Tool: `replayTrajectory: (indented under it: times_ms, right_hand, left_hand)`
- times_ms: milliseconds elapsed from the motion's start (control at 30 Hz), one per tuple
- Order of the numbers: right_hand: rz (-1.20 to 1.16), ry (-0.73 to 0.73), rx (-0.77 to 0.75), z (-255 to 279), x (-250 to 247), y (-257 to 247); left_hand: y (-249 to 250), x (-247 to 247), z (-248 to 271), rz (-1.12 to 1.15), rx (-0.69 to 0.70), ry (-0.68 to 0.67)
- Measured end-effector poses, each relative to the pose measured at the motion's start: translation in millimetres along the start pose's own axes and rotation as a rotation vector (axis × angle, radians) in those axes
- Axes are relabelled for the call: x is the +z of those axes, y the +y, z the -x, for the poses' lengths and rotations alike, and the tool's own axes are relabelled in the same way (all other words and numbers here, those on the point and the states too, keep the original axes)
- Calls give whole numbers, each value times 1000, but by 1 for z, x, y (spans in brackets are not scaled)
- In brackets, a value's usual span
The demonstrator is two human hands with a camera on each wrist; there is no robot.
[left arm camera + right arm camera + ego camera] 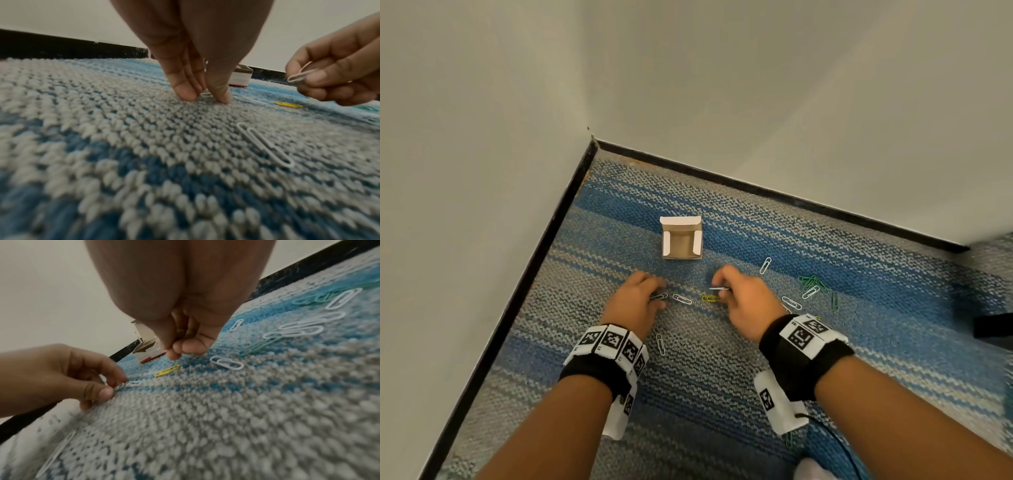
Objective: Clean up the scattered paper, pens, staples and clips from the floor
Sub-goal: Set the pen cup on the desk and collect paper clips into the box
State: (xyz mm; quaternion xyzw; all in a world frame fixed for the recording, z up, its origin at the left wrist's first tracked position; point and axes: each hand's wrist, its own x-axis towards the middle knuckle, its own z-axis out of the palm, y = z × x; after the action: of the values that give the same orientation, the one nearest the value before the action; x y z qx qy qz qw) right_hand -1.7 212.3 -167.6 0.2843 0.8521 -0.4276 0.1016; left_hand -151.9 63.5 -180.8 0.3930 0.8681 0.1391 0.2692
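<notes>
The clean-up looks barely begun: the small cardboard box (681,238) at twelve o'clock from the hands appears empty. The left hand (637,297) has fingers pinched on one white clip (659,296) lying on the carpet (722,394); the right hand (744,299) grips another white clip (719,288) lifted clear. Roughly five white clips, one yellow clip (710,298) and a green cluster (812,283) at three o'clock remain; no paper, pens or staples show.
</notes>
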Motion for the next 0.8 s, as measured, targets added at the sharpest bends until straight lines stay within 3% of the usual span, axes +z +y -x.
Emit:
replayTrajectory:
  times_ms: [200,500,600,700,800]
  right_hand:
    - [178,-2,-14,-1,2,2]
    - [413,-34,-88,-6,7,-3]
    - [325,-11,-104,-5,8,-3]
    - [142,76,5,-5,7,0]
    - [65,177,71,-8,7,6]
  left_hand:
    - [3,5,0,-14,-41,70]
    - [12,-4,0,-147,-27,-33]
    - [17,-6,1,-83,-89,2]
    - [24,1,-1,26,-121,86]
    - [34,10,-2,49,-112,56]
